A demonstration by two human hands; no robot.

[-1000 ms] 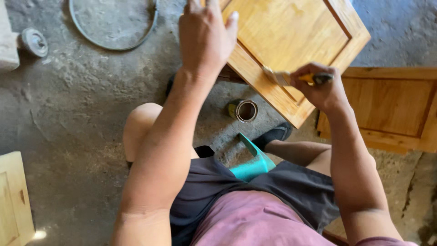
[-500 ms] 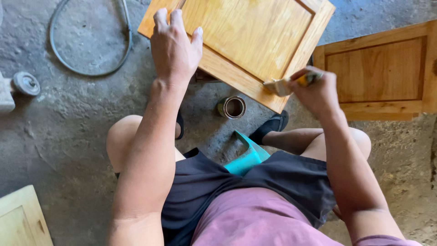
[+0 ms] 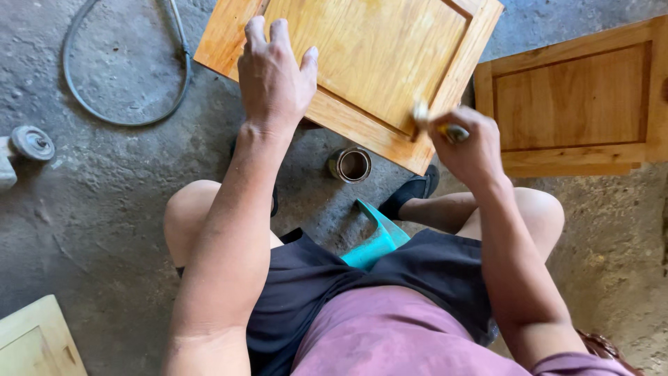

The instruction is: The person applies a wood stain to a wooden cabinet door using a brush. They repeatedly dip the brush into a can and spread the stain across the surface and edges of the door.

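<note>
A varnished wooden cabinet door (image 3: 376,56) lies tilted in front of me, over my knees. My left hand (image 3: 275,76) rests flat on its near left part, fingers spread, steadying it. My right hand (image 3: 463,143) is closed on a small paintbrush (image 3: 435,122), whose bristles touch the door's near right edge. A small open tin can (image 3: 351,165) stands on the concrete floor just below the door's edge, between my legs.
A second wooden cabinet door (image 3: 577,97) lies at the right. A grey hose (image 3: 125,76) loops on the floor at the upper left, with a round metal part (image 3: 31,143) at the left edge. A pale door panel (image 3: 35,341) shows bottom left. I sit on a teal stool (image 3: 376,240).
The view has shifted, so the door sits higher and more central. My right hand has moved the brush along the door's near right edge. My left hand stays on the door.
</note>
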